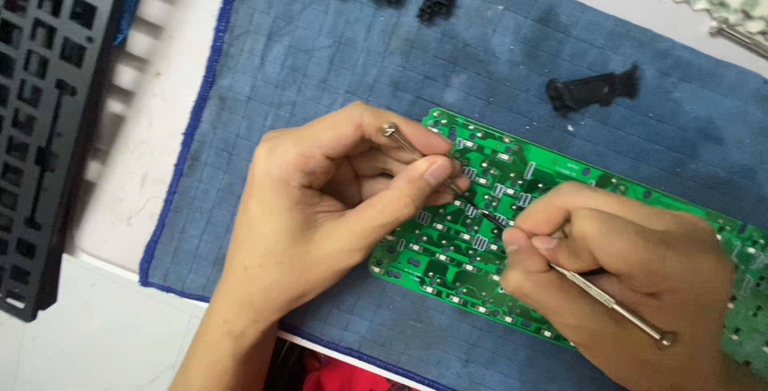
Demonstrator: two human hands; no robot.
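White tabletop [144, 159] carries a blue quilted cloth [320, 55]. Green circuit board [448, 255] lies centre-right on it; left hand [320, 207] and right hand [616, 279] fingers each pinch a thin metal tool [408, 145] [616, 305] above it. Black keyboard plate [40, 119] far left; black plastic parts [592, 89] beyond.

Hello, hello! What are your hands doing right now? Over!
Left hand pinching a thin metal tool. Right hand pinching a second metal tool. Both tips on green circuit board, lying on blue cloth. Nothing blocking.
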